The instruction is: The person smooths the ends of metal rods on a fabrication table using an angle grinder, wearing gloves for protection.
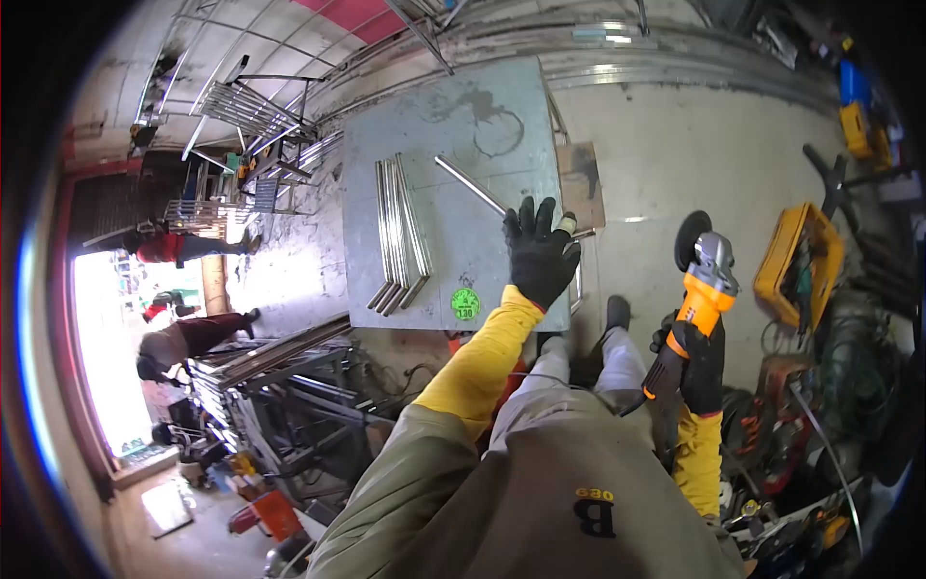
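Note:
My left hand (543, 253), in a black glove, rests over a metal tube (470, 183) near the right edge of the grey table (453, 125). Its fingers are bent over the tube, which slants away toward the upper left. My right hand (701, 362), gloved too, is wrapped around the body of an orange angle grinder (702, 304), held off the table at my right. The grinder's dark disc (691, 239) points up and away from me. Several more metal tubes (394, 227) lie side by side on the table, left of the one under my hand.
A green round sticker (465, 305) is on the tabletop. Right of me stands a yellow crate (799, 265) with tools inside. Metal frames and bars (280, 386) are piled at lower left. Two people (183, 347) are near the bright doorway.

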{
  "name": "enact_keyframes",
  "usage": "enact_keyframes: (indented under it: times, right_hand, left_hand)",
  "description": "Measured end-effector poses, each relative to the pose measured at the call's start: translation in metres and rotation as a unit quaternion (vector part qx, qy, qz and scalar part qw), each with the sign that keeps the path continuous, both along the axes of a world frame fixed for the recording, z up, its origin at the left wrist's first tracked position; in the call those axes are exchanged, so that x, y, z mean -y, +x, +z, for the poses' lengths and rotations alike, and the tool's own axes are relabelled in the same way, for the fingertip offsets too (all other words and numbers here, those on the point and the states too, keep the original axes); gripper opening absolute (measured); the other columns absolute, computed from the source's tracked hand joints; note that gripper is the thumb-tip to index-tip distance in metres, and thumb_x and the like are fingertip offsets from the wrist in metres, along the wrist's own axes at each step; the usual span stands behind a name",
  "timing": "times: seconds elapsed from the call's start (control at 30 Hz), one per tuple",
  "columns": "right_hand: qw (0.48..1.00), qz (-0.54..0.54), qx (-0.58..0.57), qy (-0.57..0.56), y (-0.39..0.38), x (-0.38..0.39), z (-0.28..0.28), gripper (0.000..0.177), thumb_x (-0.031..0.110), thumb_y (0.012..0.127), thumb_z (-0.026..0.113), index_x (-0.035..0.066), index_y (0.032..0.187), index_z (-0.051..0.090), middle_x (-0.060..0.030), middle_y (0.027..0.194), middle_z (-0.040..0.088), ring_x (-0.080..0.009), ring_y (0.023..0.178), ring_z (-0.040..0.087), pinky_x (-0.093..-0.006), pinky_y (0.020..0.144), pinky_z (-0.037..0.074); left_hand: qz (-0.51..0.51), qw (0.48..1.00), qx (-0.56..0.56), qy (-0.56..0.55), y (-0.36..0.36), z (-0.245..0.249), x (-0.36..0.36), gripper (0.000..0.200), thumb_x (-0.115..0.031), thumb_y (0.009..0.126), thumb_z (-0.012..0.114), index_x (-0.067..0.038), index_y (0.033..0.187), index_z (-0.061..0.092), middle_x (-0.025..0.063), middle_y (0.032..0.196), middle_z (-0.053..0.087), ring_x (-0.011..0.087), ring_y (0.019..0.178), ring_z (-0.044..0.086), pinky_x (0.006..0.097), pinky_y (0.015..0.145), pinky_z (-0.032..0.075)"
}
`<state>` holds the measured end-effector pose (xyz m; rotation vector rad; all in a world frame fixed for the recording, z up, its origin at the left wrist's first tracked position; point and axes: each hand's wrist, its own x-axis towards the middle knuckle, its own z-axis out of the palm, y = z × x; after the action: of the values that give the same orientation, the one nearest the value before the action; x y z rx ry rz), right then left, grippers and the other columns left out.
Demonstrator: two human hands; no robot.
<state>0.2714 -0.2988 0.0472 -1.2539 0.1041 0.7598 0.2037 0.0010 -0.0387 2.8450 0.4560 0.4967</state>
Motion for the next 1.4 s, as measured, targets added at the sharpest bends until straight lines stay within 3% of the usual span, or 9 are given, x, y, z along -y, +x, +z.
enact_keyframes:
  times: [0.13, 0.17, 0.23, 0.33, 0.57, 0.77, 1.07, 1.3, 1.4]
  right_hand:
    - [0.998, -0.026, 0.04, 0.029, -0.003, 0.0, 0.018, 0.049, 0.024, 0.093, 0.076, 0.003, 0.132, 0.055, -0.0115, 0.1, 0.068, -0.0256, 0.084, 0.073, -0.0415, 0.076, 0.065]
    - [0.998, -0.028, 0.056, 0.031, -0.002, 0.002, 0.014, 0.048, 0.025, 0.092, 0.076, 0.002, 0.13, 0.056, -0.0118, 0.1, 0.069, -0.0264, 0.083, 0.074, -0.0424, 0.077, 0.065]
    - [0.994, -0.013, 0.108, 0.018, -0.003, 0.0, 0.024, 0.046, 0.029, 0.095, 0.076, 0.0, 0.125, 0.057, -0.0131, 0.1, 0.07, -0.0282, 0.081, 0.075, -0.0429, 0.076, 0.066]
    - [0.992, -0.003, 0.122, 0.032, -0.006, -0.001, 0.028, 0.046, 0.027, 0.095, 0.076, 0.0, 0.127, 0.057, -0.0134, 0.101, 0.07, -0.0283, 0.082, 0.076, -0.0431, 0.077, 0.066]
    - [0.99, 0.027, 0.131, 0.049, -0.004, -0.018, 0.04, 0.047, 0.019, 0.098, 0.072, 0.004, 0.139, 0.052, -0.0111, 0.1, 0.069, -0.0271, 0.081, 0.073, -0.0423, 0.076, 0.065]
    - [0.991, 0.021, 0.125, 0.033, 0.0, -0.022, 0.038, 0.037, 0.022, 0.099, 0.073, 0.006, 0.126, 0.054, -0.01, 0.097, 0.069, -0.0254, 0.08, 0.074, -0.041, 0.072, 0.066]
    - [0.993, 0.034, 0.113, 0.031, -0.004, -0.024, 0.04, 0.037, 0.026, 0.097, 0.075, 0.005, 0.121, 0.055, -0.0093, 0.096, 0.068, -0.0257, 0.082, 0.074, -0.0414, 0.073, 0.067]
    - [0.991, 0.049, 0.115, 0.038, -0.005, -0.025, 0.046, 0.039, 0.025, 0.096, 0.075, 0.006, 0.124, 0.056, -0.0101, 0.097, 0.069, -0.0264, 0.082, 0.074, -0.0423, 0.074, 0.066]
    - [0.991, 0.057, 0.119, 0.036, -0.007, -0.024, 0.048, 0.04, 0.025, 0.097, 0.074, 0.007, 0.127, 0.055, -0.0099, 0.097, 0.069, -0.026, 0.082, 0.074, -0.0419, 0.074, 0.066]
  left_hand:
    - [0.03, 0.998, 0.043, -0.041, 0.014, 0.008, -0.009, 0.032, -0.025, 0.089, 0.08, -0.012, 0.117, 0.073, 0.0163, 0.133, 0.069, 0.0432, 0.138, 0.056, 0.0702, 0.119, 0.029]
    - [0.045, 0.99, 0.133, 0.015, 0.009, 0.023, -0.012, 0.023, -0.014, 0.093, 0.074, -0.01, 0.115, 0.072, 0.0112, 0.116, 0.074, 0.034, 0.115, 0.07, 0.0554, 0.106, 0.048]
    - [0.045, 0.861, 0.292, -0.414, -0.004, 0.055, -0.025, 0.023, -0.005, 0.097, 0.069, -0.007, 0.119, 0.07, 0.0056, 0.109, 0.073, 0.0202, 0.095, 0.071, 0.0343, 0.084, 0.056]
    - [0.084, 0.765, 0.243, -0.59, -0.049, 0.132, -0.05, 0.028, 0.002, 0.102, 0.064, -0.002, 0.129, 0.068, -0.0043, 0.097, 0.067, 0.0053, 0.08, 0.058, 0.0223, 0.071, 0.05]
    - [0.021, 0.753, 0.351, -0.556, -0.116, 0.196, -0.03, 0.02, 0.003, 0.104, 0.065, 0.001, 0.123, 0.068, 0.0079, 0.122, 0.075, 0.0106, 0.099, 0.066, 0.0264, 0.086, 0.054]
    - [-0.099, 0.681, 0.455, -0.565, -0.14, 0.206, -0.033, 0.019, 0.007, 0.103, 0.063, 0.002, 0.121, 0.067, 0.0128, 0.128, 0.073, 0.0191, 0.117, 0.068, 0.0332, 0.097, 0.056]
    - [-0.087, 0.694, 0.451, -0.554, -0.163, 0.219, -0.027, 0.027, 0.012, 0.098, 0.066, 0.003, 0.124, 0.067, 0.0192, 0.137, 0.071, 0.0255, 0.118, 0.07, 0.0402, 0.103, 0.057]
    - [-0.096, 0.796, 0.468, -0.372, -0.153, 0.225, -0.032, 0.031, 0.012, 0.098, 0.07, 0.0, 0.127, 0.065, 0.0178, 0.133, 0.071, 0.0229, 0.114, 0.072, 0.0343, 0.091, 0.061]
    - [-0.072, 0.846, 0.462, -0.255, -0.152, 0.231, -0.038, 0.031, 0.009, 0.091, 0.077, -0.001, 0.12, 0.069, 0.0168, 0.121, 0.076, 0.03, 0.114, 0.075, 0.0499, 0.115, 0.05]
